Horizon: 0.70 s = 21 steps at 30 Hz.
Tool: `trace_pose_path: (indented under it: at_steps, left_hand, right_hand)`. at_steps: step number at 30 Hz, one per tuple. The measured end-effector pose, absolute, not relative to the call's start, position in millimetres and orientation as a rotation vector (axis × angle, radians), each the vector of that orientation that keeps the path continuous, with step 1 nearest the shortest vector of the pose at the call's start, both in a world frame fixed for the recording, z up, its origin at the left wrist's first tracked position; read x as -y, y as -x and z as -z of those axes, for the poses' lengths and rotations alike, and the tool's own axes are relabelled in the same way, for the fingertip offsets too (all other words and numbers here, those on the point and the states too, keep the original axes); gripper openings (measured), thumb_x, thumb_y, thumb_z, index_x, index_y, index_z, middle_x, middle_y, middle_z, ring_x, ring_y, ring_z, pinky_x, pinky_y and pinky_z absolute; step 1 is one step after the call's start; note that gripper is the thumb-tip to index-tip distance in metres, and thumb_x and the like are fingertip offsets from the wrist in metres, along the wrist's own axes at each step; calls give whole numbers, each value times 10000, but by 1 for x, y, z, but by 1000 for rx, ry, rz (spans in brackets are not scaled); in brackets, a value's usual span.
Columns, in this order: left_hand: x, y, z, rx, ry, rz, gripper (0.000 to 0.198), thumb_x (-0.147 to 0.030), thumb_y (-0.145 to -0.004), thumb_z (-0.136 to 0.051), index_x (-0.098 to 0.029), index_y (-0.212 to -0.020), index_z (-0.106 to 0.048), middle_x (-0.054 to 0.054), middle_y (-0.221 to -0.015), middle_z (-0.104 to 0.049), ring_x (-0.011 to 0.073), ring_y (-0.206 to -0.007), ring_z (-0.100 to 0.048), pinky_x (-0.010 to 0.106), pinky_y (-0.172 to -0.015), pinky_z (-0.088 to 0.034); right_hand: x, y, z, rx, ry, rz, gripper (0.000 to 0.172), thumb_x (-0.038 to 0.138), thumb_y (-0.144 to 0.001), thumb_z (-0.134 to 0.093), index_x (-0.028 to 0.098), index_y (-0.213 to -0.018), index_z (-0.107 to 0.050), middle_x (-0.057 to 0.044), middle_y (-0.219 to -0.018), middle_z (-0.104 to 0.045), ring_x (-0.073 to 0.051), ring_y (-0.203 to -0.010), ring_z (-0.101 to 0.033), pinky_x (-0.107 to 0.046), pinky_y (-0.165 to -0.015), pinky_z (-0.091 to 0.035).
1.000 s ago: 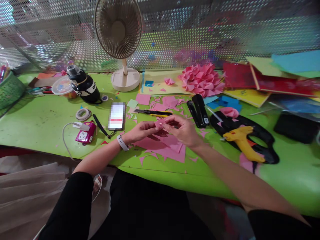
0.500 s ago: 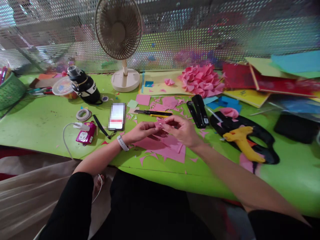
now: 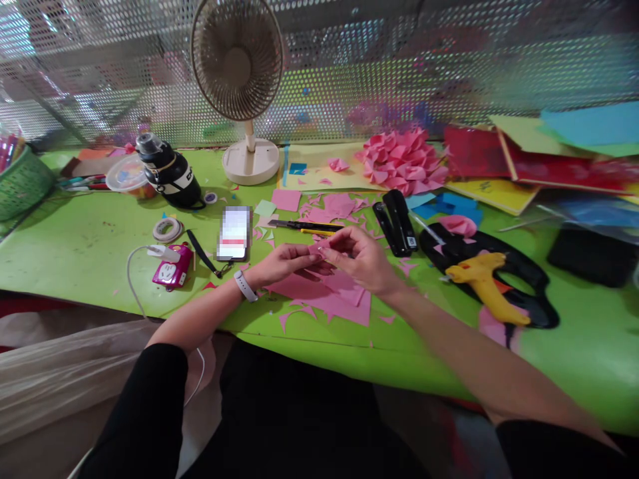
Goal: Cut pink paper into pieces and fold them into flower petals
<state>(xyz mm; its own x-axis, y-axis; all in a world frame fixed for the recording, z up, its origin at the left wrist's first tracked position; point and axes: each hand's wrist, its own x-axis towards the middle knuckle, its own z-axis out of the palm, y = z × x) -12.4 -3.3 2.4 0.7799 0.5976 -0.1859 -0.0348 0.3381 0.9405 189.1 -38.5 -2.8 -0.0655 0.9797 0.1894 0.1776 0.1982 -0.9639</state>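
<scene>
A small piece of pink paper (image 3: 319,247) is pinched between my two hands, above the near part of the table. My left hand (image 3: 287,261), with a pale watch on its wrist, grips the paper's left side. On the other side my right hand (image 3: 360,258) closes thumb and fingers on it; the fingers hide most of the piece. Beneath them lie larger pink paper sheets (image 3: 349,307), with curved pink scraps (image 3: 299,314) along the front. Just beyond the hands rests a black and yellow utility knife (image 3: 305,227). A black stapler (image 3: 399,223) stands to the right.
A fan (image 3: 249,163) and a black bottle (image 3: 172,174) stand at the back. Folded pink paper pieces (image 3: 402,159) are heaped behind the stapler. A yellow glue gun (image 3: 484,286) lies at right on a black holder. At left are a phone (image 3: 234,233), tape roll (image 3: 167,229) and pink power adapter (image 3: 173,266).
Both hands keep their hold on the pink paper, almost in the same place. Nothing on the table has visibly moved.
</scene>
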Motion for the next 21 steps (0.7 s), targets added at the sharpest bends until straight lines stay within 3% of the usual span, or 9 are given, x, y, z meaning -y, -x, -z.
trace_pose_path:
  at_steps: [4,9,15,21]
  left_hand:
    - [3,12,-2,-520,-1172,-416,434,-450,-848,-714,-94,-1097,-696,184,-1114,-735,198,-964,-738,352,-914,-582]
    - [3,12,-1,-514,-1196,-404,425,-455,-841,-720,-93,-1064,-707,182,-1103,-738,187,-930,-742,338,-894,-587]
    - [4,12,-4,-557,-1273,-461,467,-462,-814,-741,-92,-1095,-688,180,-1091,-740,217,-977,-735,329,-827,-610]
    - [6,10,-2,-646,-1329,-494,441,-489,-829,-709,-71,-971,-698,170,-981,-757,180,-868,-746,295,-759,-621]
  right_hand:
    - [37,-191,5,1434,1150,-1091,335,471,-797,-754,229,-997,-635,-41,-910,-688,-187,-824,-659,-324,-708,-558]
    - [37,-189,0,1519,1129,-1039,241,473,-831,-716,233,-806,-699,-34,-829,-691,-170,-737,-630,-318,-656,-530]
    - [39,-187,2,1442,1097,-1000,190,442,-833,-727,252,-818,-715,-7,-811,-686,-152,-701,-622,-300,-634,-530]
    - [41,-182,3,1362,1105,-986,190,436,-807,-752,251,-790,-717,3,-766,-676,-151,-689,-624,-297,-633,-527]
